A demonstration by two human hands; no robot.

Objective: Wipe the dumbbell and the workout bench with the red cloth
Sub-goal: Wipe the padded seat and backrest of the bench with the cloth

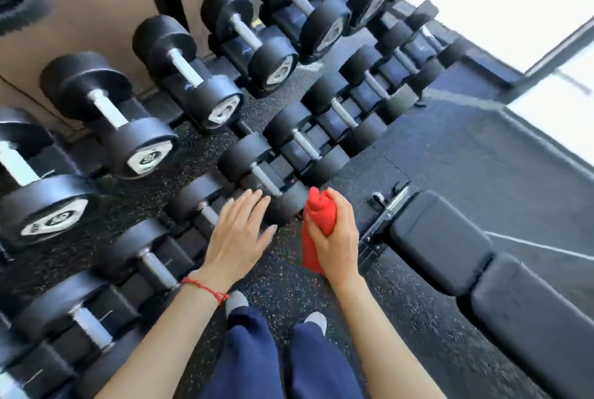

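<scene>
My right hand (334, 234) is closed around a bunched red cloth (316, 215), which sticks out above and below my fist. My left hand (239, 231) is open with fingers spread, hovering just over a black dumbbell (199, 196) on the lower rack row; its near head is hidden under my palm. The cloth's top sits beside the near head of the neighbouring dumbbell (257, 160). The black padded workout bench (450, 247) lies at the right, running toward the lower right corner.
Two tiers of black dumbbells with steel handles fill the rack (180, 83) from left to upper right. Speckled rubber floor (289, 286) lies under my feet and dark blue trousers. The bench's metal hinge (385, 215) is close to my right hand. Bright windows are at right.
</scene>
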